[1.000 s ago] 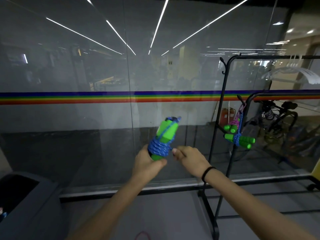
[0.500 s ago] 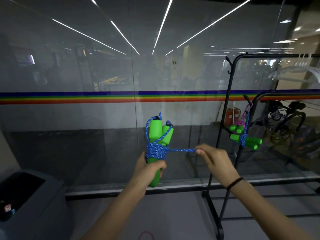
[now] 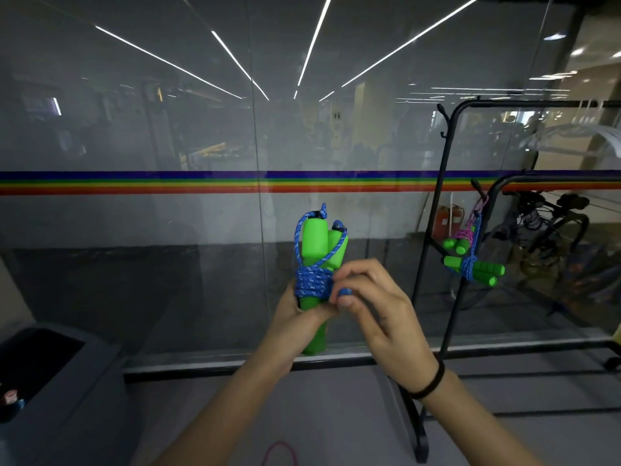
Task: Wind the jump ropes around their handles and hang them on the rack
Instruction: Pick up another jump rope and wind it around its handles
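Two green jump rope handles (image 3: 317, 243) stand upright together in front of me, with blue rope (image 3: 312, 280) wound around their middle. My left hand (image 3: 289, 321) grips the handles below the winding. My right hand (image 3: 373, 304) pinches the blue rope's end right against the coil. On the black rack (image 3: 443, 196) at the right hang two wound ropes: one with blue cord (image 3: 473, 269) and, above it, one with pink cord (image 3: 458, 242).
A glass wall with a rainbow stripe (image 3: 168, 183) stands right behind my hands. A grey bin (image 3: 50, 381) sits at lower left. A pink rope loop (image 3: 279, 454) lies on the floor below. Bicycles (image 3: 551, 223) stand behind the glass at right.
My right hand had pulled the blue rope end out taut to the right; it has now come back to the handles and holds the end against the coil.
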Demonstrator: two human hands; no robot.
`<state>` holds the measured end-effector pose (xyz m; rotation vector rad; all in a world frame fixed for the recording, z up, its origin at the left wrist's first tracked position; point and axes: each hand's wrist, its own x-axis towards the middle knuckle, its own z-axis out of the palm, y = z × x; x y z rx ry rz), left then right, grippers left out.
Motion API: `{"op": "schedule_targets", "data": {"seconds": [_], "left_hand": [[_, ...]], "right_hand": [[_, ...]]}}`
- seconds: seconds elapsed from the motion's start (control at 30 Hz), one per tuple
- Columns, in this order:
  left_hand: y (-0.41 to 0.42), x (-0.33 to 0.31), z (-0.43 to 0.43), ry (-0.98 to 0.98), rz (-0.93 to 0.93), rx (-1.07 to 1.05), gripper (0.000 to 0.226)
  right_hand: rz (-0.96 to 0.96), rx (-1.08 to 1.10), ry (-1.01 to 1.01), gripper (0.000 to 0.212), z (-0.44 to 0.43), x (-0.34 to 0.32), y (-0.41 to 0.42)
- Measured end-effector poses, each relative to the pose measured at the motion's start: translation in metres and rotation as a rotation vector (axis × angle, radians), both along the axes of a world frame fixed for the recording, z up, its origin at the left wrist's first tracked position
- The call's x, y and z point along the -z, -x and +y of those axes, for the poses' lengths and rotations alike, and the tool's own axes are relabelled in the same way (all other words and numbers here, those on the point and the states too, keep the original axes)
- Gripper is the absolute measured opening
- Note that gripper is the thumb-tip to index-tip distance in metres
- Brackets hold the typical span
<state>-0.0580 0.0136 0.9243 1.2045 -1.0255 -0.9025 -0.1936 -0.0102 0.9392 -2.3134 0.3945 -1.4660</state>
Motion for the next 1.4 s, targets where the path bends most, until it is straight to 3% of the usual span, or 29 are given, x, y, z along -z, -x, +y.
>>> {"op": "schedule_targets", "data": {"seconds": [0.13, 0.27, 0.43, 0.5, 0.57, 0.67, 0.9, 1.2, 1.4], "left_hand": [[0.002, -0.002, 0.005, 0.000, -0.217, -0.117, 0.042], [0.013, -0.013, 0.014, 0.004, -0.486, -0.227, 0.044], [0.014, -0.024, 0.019, -0.060, -0.479, -0.040, 0.067], [0.009, -0.026, 0.022, -0.099, -0.444, 0.064, 0.062], [0.002, -0.025, 0.021, -0.077, -0.494, 0.085, 0.055], [-0.002, -0.025, 0.022, -0.006, -0.585, -0.007, 0.047], [-0.002, -0.026, 0.034, 0.054, -0.557, -0.153, 0.057], [0.010, -0.040, 0.049, 0.136, -0.806, -0.334, 0.068], [0.013, -0.036, 0.056, 0.152, -0.898, -0.383, 0.076]], "right_hand": [[-0.075, 0.024, -0.119, 0.019, 0.003, -0.005, -0.002], [-0.060, 0.076, -0.056, 0.028, 0.007, -0.007, -0.007], [-0.005, 0.098, -0.012, 0.039, 0.007, -0.008, -0.003], [-0.009, 0.128, -0.033, 0.044, 0.007, -0.010, 0.003], [-0.063, 0.134, -0.124, 0.030, 0.006, -0.015, 0.008], [-0.162, 0.127, -0.201, 0.010, 0.005, -0.017, 0.009], [-0.265, 0.215, -0.069, 0.006, 0.007, -0.016, 0.009], [-0.221, 0.222, 0.038, 0.014, 0.016, -0.016, 0.003], [-0.226, 0.166, -0.200, 0.007, 0.020, -0.026, 0.006]]}}
